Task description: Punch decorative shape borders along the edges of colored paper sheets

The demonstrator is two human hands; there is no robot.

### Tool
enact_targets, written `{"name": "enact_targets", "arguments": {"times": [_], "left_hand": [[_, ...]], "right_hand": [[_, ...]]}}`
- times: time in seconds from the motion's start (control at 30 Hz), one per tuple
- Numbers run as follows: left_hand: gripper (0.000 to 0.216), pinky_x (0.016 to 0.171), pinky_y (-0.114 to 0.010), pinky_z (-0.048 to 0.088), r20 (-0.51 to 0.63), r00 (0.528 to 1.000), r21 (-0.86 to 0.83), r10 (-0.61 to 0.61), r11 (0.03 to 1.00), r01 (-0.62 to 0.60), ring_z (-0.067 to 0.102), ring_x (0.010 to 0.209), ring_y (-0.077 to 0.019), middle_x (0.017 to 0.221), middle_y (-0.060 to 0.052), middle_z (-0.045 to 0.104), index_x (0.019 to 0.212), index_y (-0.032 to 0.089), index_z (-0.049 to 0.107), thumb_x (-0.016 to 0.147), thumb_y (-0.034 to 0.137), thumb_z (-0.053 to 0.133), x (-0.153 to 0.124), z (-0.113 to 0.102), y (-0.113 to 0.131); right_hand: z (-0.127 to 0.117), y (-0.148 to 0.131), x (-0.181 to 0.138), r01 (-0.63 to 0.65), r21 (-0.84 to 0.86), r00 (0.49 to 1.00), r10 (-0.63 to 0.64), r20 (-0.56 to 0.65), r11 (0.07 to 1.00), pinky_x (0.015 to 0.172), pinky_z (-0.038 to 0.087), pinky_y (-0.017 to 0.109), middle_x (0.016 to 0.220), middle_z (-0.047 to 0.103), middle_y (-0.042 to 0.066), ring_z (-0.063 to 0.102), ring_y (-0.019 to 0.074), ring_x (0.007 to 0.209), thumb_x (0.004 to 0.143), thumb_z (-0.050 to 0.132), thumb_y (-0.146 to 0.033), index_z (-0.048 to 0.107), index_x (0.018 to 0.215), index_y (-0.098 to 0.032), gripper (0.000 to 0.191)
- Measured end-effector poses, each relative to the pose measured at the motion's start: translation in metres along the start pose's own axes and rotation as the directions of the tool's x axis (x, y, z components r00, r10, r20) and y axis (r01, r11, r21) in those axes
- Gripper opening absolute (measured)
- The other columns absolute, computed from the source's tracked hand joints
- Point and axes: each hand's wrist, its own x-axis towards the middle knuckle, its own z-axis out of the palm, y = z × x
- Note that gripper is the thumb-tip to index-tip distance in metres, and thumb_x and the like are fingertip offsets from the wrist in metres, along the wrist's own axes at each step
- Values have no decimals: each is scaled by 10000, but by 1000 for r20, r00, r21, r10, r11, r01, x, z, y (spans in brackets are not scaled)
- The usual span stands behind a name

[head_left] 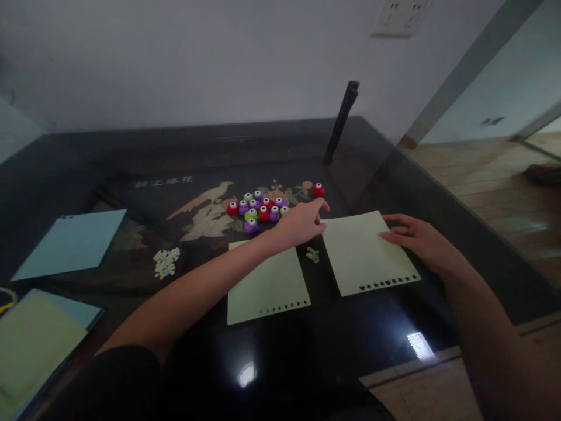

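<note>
My left hand (302,223) reaches across to the top left corner of a pale yellow sheet (368,254). Its thumb and forefinger are apart, with nothing visible between them. Just beyond the fingertips stands a red craft punch (318,190). My right hand (412,238) rests at that sheet's right edge, fingers stretched and thumb tip touching the paper. Small hearts and stars are punched along the sheet's lower edge. Beneath my left forearm lies a second yellow sheet (269,286), also punched along its bottom. A cluster of red, purple and green punches (263,214) sits behind my left wrist.
Small paper cut-outs (312,254) lie between the two sheets, and a larger pile (166,262) is farther left. Blue paper (72,242) and a yellow stack (37,351) occupy the left side. A black upright rod (340,124) rises at the back of the dark glossy table (333,345).
</note>
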Motion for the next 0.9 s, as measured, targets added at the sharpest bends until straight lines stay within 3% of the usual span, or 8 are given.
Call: {"name": "enact_targets", "arguments": {"times": [0.2,0.37,0.9], "left_hand": [[338,658,-310,467,36,999,139,-26,990,20,659,776,-209,858,-51,712,1168,175,532,831,173,555,6,19,4],[336,656,-304,468,54,998,209,-36,978,24,660,778,-204,892,-54,711,1183,185,521,848,174,527,6,23,0],[272,663,-308,474,97,995,288,-9,957,-19,654,848,-216,937,-54,696,1146,200,529,874,191,512,5,28,-3]], "right_hand": [[-7,20,11,135,-282,990,-139,7,950,526,438,299,664,645,-8,584,173,568,679,735,-453,573,1194,-183,604],[-2,22,17,182,-400,981,-193,12,898,545,409,307,607,594,-23,549,175,561,696,686,-437,579,1181,-169,564],[6,21,16,194,-510,968,-249,-40,838,539,388,316,599,551,-28,520,178,545,694,658,-401,584,1195,-169,557]]}}
